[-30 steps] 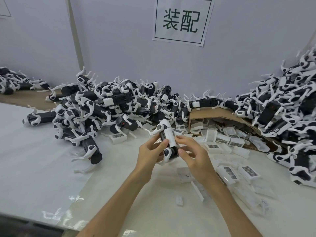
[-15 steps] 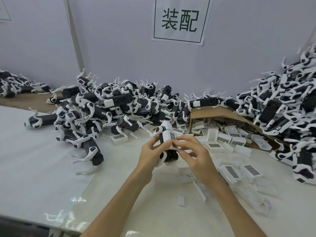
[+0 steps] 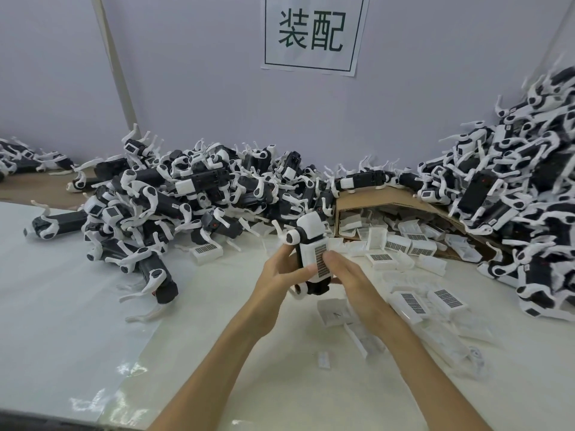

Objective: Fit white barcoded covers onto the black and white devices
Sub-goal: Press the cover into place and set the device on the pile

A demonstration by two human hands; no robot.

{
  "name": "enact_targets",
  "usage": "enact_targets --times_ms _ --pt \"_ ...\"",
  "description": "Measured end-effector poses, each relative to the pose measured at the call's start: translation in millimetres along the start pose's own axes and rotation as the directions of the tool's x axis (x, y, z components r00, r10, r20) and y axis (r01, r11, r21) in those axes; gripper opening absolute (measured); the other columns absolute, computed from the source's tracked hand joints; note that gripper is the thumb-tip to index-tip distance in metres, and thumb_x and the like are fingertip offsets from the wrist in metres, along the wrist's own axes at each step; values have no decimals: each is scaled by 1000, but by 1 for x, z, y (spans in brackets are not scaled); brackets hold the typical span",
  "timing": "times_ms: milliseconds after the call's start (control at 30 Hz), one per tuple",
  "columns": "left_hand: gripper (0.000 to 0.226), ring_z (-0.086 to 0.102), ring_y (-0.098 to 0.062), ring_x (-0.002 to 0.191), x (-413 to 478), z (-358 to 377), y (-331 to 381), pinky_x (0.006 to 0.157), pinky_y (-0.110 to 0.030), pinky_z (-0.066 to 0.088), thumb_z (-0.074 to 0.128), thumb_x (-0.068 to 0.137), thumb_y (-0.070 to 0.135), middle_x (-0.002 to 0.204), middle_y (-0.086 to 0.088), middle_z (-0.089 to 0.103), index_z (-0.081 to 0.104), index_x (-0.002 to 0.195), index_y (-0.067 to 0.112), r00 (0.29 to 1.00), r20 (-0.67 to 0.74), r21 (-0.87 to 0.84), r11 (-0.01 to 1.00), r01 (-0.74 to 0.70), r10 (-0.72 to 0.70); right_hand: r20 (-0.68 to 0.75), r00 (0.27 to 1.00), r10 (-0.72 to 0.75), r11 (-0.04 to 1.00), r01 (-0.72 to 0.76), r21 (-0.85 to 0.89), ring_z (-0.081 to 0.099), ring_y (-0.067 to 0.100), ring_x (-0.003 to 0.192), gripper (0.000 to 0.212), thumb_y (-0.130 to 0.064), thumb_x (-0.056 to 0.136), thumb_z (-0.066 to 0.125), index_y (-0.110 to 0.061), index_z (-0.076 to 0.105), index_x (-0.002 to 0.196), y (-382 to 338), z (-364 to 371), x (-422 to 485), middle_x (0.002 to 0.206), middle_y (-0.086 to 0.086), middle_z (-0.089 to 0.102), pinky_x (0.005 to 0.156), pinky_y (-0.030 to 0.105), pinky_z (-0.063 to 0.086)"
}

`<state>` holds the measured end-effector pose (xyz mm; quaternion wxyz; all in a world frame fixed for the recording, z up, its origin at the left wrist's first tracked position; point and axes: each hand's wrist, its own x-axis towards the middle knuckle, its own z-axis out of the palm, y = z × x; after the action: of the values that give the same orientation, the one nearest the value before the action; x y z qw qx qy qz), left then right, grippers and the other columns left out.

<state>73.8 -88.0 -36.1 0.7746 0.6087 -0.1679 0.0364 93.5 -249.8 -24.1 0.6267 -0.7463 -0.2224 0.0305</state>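
Your two bare forearms ran up from the bottom edge and met at mid-frame, wrists close to straight. Your left hand (image 3: pixel 278 276) was curled round the left side of the black and white device (image 3: pixel 303 239), with the thumb laid across the front by the lower edge of the white barcoded cover (image 3: pixel 312 259) and the fingers wrapped behind. Your right hand (image 3: pixel 353 286) sat just beside it, back turned up, its fingertips (image 3: pixel 333 258) bent onto the cover's barcode face. That hand's thumb was hidden underneath, so it was probably pinching from below. The two hands were very close together, thumb near fingertips.
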Motion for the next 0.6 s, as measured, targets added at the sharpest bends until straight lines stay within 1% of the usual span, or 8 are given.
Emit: enact_targets --times_ms 67,100,133,167,233,267,467,600 --pt "42 70 -29 92 0 -3 1 72 -25 54 64 88 13 112 -13 72 62 129 22 1000 21 -22 1000 2 -2 14 999 -40 999 40 8 68 9 102 41 -47 96 46 -20 69 117 -2 2 -1 108 -1 74 85 18 50" --pt "43 69 -27 93 0 -3 1 72 -26 53 63 88 14 112 -11 72 62 130 22 1000 22 -19 1000 9 -8 8 998 -61 998 61 -1 68 8 98 38 -45 95 49 -19 69 114 -3 3 -1 104 -3 74 82 20 51" --pt "43 69 -26 97 0 -2 0 75 -27 54 62 88 19 115 -8 72 61 131 21 1000 24 -9 1000 18 -18 0 997 -78 997 78 -4 69 8 92 34 -43 93 53 -19 69 109 -3 3 0 97 -4 74 77 21 53" --pt "43 68 -26 105 0 -1 -1 82 -29 55 62 90 26 119 -6 72 59 132 21 999 25 6 1000 31 -31 -10 996 -87 996 87 5 69 10 87 30 -42 90 58 -18 68 104 -2 4 0 91 -3 73 72 23 54" --pt "47 66 -25 116 0 3 -4 95 -35 54 62 92 39 123 -5 71 58 134 20 999 9 36 998 54 -54 -26 995 -97 995 97 20 70 17 85 28 -39 87 65 -16 67 103 1 6 0 91 6 71 67 26 57" --pt "48 66 -25 116 0 4 -5 97 -36 54 61 92 41 123 -5 71 57 134 20 998 -3 43 997 57 -57 -31 994 -102 995 103 16 71 19 87 28 -39 86 66 -17 67 104 2 7 0 94 9 71 68 27 58" --pt "47 66 -34 114 1 2 -4 97 -46 51 62 92 36 119 -17 71 57 131 10 997 -14 1 998 71 -71 -40 992 -117 993 117 -9 71 21 93 33 -37 87 68 -16 66 114 4 7 0 101 4 72 68 30 59" --pt "46 67 -36 112 1 3 -4 101 -54 48 62 90 32 116 -20 71 58 131 11 997 -10 -20 997 81 -81 -38 992 -120 993 120 -11 71 20 94 31 -38 86 68 -22 67 113 5 7 0 102 3 72 68 30 60"
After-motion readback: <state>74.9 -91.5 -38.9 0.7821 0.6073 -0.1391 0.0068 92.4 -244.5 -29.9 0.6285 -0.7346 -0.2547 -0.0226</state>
